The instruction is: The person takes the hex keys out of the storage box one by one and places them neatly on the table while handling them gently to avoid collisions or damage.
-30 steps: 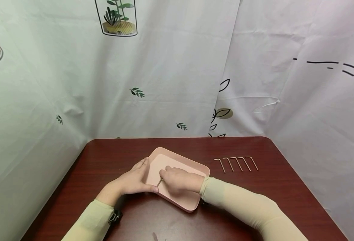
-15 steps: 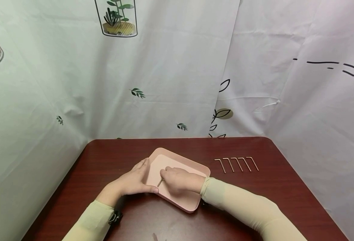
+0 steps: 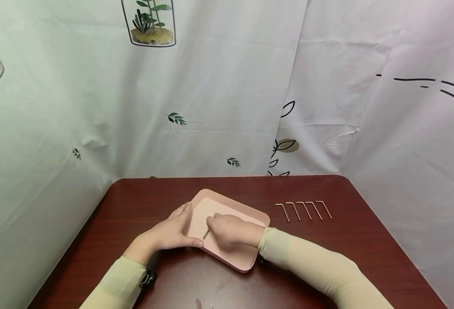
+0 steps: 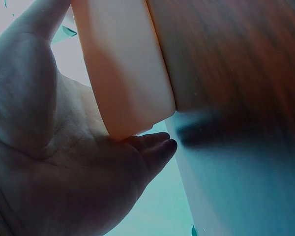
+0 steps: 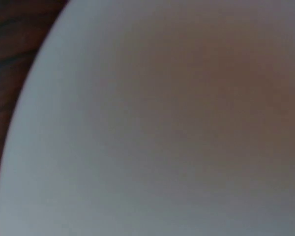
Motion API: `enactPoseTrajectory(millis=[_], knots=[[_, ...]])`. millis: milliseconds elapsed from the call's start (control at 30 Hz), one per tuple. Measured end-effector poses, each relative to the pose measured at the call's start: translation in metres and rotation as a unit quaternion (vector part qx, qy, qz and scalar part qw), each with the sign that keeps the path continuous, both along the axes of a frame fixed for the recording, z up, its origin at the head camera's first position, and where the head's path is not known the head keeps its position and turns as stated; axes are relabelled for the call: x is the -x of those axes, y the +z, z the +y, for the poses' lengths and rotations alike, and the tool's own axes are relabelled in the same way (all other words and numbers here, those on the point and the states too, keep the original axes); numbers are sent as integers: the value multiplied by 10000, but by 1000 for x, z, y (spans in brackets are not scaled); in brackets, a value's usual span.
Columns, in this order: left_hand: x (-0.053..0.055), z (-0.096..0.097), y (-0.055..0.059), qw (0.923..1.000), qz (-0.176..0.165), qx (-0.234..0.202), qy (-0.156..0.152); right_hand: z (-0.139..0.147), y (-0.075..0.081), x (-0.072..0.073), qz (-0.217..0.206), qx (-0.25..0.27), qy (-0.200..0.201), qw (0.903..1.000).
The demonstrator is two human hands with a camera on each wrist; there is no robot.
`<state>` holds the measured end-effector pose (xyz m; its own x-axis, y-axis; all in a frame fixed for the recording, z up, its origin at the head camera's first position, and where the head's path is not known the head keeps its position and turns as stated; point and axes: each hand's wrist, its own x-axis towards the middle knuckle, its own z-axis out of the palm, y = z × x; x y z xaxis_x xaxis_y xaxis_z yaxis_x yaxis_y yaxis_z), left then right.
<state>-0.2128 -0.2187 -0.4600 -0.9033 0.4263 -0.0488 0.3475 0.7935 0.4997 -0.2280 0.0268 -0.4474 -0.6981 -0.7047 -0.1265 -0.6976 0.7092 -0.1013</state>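
Note:
In the head view a pink tray [image 3: 231, 259] lies at an angle on the table. My left hand [image 3: 170, 231] spans its left corner, fingers straight along one wall and thumb against the near rim. The left wrist view shows the palm and fingers of that left hand [image 4: 49, 162] against the outer wall of the tray [image 4: 128, 64]. My right hand [image 3: 231, 229] reaches over the tray with curled fingers, gripping a thin metal hex key [image 3: 206, 234]; its straight end points down-left near the left thumb. The rest of the key is hidden in the fist.
Several L-shaped hex keys [image 3: 303, 210] lie in a row on the dark red wooden table [image 3: 165, 292], right of the tray. White printed curtains [image 3: 227, 86] hang behind the table and along both sides. In the right wrist view a pale, blurred surface [image 5: 137, 123] fills most of the picture.
The right hand has shifted very slightly to the right with the hex key, whose tip moved a little away from the left thumb. The left hand and the tray have stayed in place.

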Motion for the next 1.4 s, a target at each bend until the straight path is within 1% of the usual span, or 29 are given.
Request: enactPoseTrajectory(millis=[267, 500, 867, 1000, 1100, 1167, 1233, 1333, 1400], knots=[[1, -1, 0, 10000, 42, 14, -7, 8, 2, 0, -29, 165, -51, 9998], [0, -1, -1, 10000, -41, 47, 12, 14, 4, 0, -26, 280, -39, 9996], [0, -1, -1, 10000, 33, 38, -2, 22, 10, 1, -239, 564, -330, 9976], [1, 0, 0, 10000, 41, 16, 2, 28, 11, 1, -234, 721, -268, 9968], [1, 0, -1, 10000, 31, 14, 3, 34, 6, 5, -66, 908, -113, 9958], [1, 0, -1, 10000, 25, 23, 0, 36, 7, 5, -5, 936, -82, 9956], [1, 0, -2, 10000, 21, 18, -9, 39, 8, 6, 42, 922, -65, 9957], [1, 0, -2, 10000, 15, 15, -10, 40, 16, 4, -3, 894, -117, 9959], [1, 0, -2, 10000, 15, 8, -10, 43, 17, 4, 13, 951, -116, 9954]])
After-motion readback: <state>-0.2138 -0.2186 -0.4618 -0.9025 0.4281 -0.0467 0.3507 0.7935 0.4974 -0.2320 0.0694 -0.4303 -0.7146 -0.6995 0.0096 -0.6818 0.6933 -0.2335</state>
